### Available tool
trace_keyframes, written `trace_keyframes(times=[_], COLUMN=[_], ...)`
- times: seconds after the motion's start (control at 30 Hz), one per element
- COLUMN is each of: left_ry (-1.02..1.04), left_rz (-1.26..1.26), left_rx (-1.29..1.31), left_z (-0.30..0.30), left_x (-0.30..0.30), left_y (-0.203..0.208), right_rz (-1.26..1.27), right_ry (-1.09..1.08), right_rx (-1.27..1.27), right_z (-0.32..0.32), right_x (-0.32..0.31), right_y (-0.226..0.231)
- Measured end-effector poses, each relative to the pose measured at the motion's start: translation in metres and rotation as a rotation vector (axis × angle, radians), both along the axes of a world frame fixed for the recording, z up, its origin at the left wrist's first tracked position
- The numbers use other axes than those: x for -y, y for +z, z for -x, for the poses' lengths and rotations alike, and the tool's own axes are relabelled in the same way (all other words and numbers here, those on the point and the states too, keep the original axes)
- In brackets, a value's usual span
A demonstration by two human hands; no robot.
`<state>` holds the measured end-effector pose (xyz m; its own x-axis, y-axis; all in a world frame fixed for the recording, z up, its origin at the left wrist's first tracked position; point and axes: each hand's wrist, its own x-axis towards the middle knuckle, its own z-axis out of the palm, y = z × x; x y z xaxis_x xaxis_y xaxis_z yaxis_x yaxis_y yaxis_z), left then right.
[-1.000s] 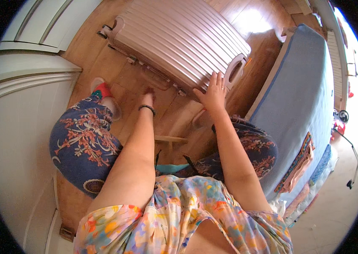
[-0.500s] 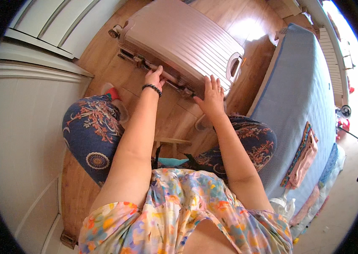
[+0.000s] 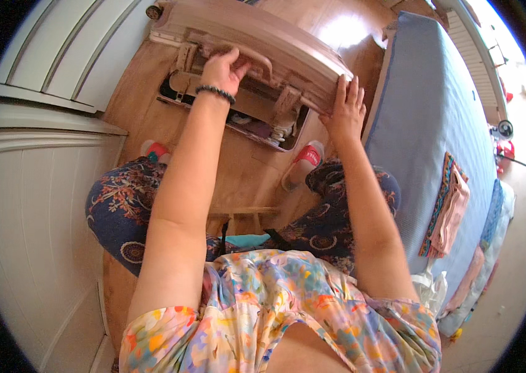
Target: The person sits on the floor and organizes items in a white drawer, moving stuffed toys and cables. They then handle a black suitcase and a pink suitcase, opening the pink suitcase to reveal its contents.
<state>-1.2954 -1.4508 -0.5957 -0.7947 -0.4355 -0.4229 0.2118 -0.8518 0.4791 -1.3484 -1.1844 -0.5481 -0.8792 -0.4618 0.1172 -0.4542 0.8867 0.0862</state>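
Observation:
A pink ribbed hard-shell suitcase (image 3: 288,43) lies on the wooden floor in front of me, its upper half lifted so a gap shows dark contents inside. My left hand (image 3: 221,67), with a dark bead bracelet at the wrist, grips the raised lid's edge near the side handle. My right hand (image 3: 345,107) holds the lid's right corner, fingers spread upward along it. My knees in patterned blue trousers and red-and-white slippers (image 3: 309,154) sit just below the case.
A bed with a blue cover (image 3: 437,124) runs along the right, with folded pink and patterned cloth (image 3: 449,205) on it. White panelled cupboard doors (image 3: 39,186) stand at the left. A small wooden stool (image 3: 244,214) is under me.
The suitcase lay shut a second ago. Both hands moved to its near edge and lifted the lid, so the case now stands partly open.

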Motion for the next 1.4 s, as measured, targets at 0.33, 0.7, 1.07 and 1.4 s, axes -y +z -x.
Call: trace_keyframes(times=[0.33,0.7,1.07,1.4], left_ry=[-0.306,-0.468,-0.401,-0.29], left_rz=[0.319,0.006,0.294,0.392], left_rx=[-0.314,0.674,1.215,1.328], left_z=[0.028,-0.09,-0.074,-0.152], left_x=[0.016,-0.053,-0.048,-0.014], left_y=[0.024,-0.234,-0.319,-0.284], right_rz=[0.011,-0.063,-0.067,0.07], right_ry=[0.076,0.187,0.233,0.231], right_rx=[-0.008,-0.138,-0.063,0.131], right_z=[0.078,0.151,0.145,0.157], right_x=[-0.001,0.008,0.023,0.023], right_y=[0.024,0.049,0.063,0.094])
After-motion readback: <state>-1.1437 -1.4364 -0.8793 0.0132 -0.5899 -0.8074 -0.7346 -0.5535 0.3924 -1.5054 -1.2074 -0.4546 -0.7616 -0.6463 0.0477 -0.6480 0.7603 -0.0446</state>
